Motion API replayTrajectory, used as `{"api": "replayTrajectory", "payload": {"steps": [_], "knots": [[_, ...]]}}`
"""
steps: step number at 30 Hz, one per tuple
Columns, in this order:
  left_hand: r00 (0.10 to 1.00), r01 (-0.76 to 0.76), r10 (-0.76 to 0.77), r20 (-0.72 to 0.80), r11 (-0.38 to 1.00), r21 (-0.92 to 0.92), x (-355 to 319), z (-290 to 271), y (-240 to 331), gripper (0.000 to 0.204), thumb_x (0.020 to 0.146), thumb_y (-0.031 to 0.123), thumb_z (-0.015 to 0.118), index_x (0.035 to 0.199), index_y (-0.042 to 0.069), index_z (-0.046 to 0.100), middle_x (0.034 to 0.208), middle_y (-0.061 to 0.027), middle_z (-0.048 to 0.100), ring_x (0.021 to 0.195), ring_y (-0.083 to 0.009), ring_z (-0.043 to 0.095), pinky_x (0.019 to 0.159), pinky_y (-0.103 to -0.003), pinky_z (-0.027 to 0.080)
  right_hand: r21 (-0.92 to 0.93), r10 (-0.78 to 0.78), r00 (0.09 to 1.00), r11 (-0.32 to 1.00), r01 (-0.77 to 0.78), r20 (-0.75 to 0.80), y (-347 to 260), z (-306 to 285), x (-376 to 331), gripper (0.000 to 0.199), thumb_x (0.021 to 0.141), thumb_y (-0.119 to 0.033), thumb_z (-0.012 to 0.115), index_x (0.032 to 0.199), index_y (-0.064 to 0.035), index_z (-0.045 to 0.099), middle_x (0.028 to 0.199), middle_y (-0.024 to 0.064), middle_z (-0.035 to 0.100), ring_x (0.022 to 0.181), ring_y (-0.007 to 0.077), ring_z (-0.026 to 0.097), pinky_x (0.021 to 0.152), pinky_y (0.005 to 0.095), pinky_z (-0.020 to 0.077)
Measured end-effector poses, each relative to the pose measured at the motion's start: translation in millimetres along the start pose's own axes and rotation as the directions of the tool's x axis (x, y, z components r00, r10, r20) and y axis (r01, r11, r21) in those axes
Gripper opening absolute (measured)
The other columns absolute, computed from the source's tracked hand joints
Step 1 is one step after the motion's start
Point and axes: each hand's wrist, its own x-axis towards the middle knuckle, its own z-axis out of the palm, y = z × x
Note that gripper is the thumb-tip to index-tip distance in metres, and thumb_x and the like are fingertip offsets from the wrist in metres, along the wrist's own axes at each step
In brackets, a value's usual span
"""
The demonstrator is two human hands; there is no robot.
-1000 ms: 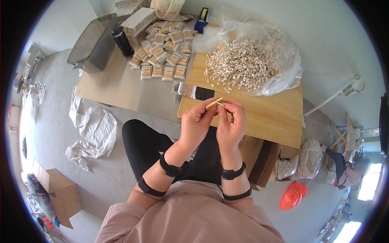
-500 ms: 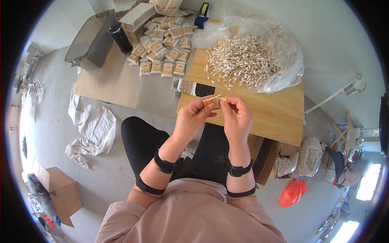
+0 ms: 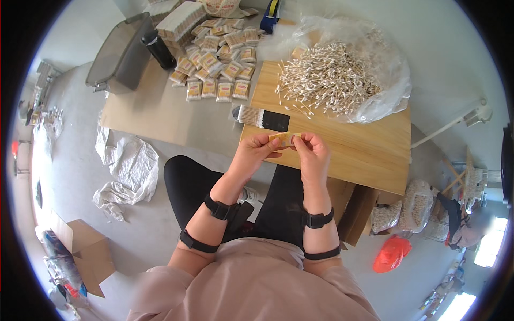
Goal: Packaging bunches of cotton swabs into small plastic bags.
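Observation:
Just over the near edge of the wooden board (image 3: 369,147), my left hand (image 3: 256,152) and my right hand (image 3: 314,155) pinch a small yellow printed wrapper (image 3: 282,139) between thumbs and fingertips. It is stretched between them, and the fingers partly cover it. Beyond my left hand lies a row of cotton swabs (image 3: 249,116), side by side on a flat holder with a black end (image 3: 276,121). A large heap of loose cotton swabs (image 3: 334,80) spills from a clear plastic bag (image 3: 393,96) on the board. Several filled swab packs (image 3: 225,91) with yellow labels are piled at the far left.
A grey plastic bin (image 3: 120,56) and a black bottle (image 3: 158,49) stand at the far left, near stacked swab packs (image 3: 182,21). A blue tape dispenser (image 3: 270,17) sits at the back. White sheeting (image 3: 131,171), a cardboard box (image 3: 88,249) and a red bag (image 3: 392,253) lie on the floor.
The wrapper, tilted and folded up before, is now flatter and turned more toward me. My hands have shifted slightly nearer to me. The whole view has moved a little.

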Motion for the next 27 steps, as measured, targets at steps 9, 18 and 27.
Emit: {"api": "replayTrajectory", "payload": {"steps": [9, 18, 27], "knots": [[0.978, 0.033, -0.018, -0.208, 0.997, 0.068, 72.6, -38.2, 10.2, 0.028, 0.094, 0.025, 0.062, 0.102, -0.002, 0.067, 0.091, -0.0023, 0.069, 0.082, -0.0100, 0.064, 0.070, -0.023, 0.050, 0.247, 0.120, 0.903, 0.969, -0.016, -0.413, 44.6, -78.7, 32.4, 0.009, 0.090, -0.011, 0.066, 0.092, -0.0029, 0.063, 0.087, 0.0030, 0.065, 0.080, 0.0092, 0.060, 0.069, 0.0221, 0.0501], [0.936, 0.096, 0.258, -0.240, 0.468, 0.878, 228.9, -84.0, 1.5, 0.032, 0.081, 0.031, 0.072, 0.097, 0.003, 0.068, 0.076, -0.0076, 0.062, 0.071, -0.0182, 0.057, 0.064, -0.033, 0.045, 0.035, 0.185, 0.909, 0.982, -0.185, -0.374, 89.7, -90.0, 28.3, 0.010, 0.090, -0.010, 0.067, 0.090, -0.0022, 0.061, 0.081, 0.0015, 0.063, 0.066, 0.0059, 0.054, 0.059, 0.0195, 0.0434], [0.852, -0.144, 0.524, 0.022, 0.192, 0.971, 205.9, -58.4, 10.3, 0.037, 0.086, 0.025, 0.067, 0.117, 0.005, 0.060, 0.097, -0.0125, 0.067, 0.086, -0.0244, 0.064, 0.076, -0.034, 0.051, -0.006, 0.157, 0.965, 0.987, -0.162, -0.210, 79.2, -54.9, 57.0, 0.011, 0.090, -0.009, 0.066, 0.098, -0.0027, 0.061, 0.081, 0.0003, 0.062, 0.068, 0.0062, 0.053, 0.060, 0.0198, 0.0417]]}}
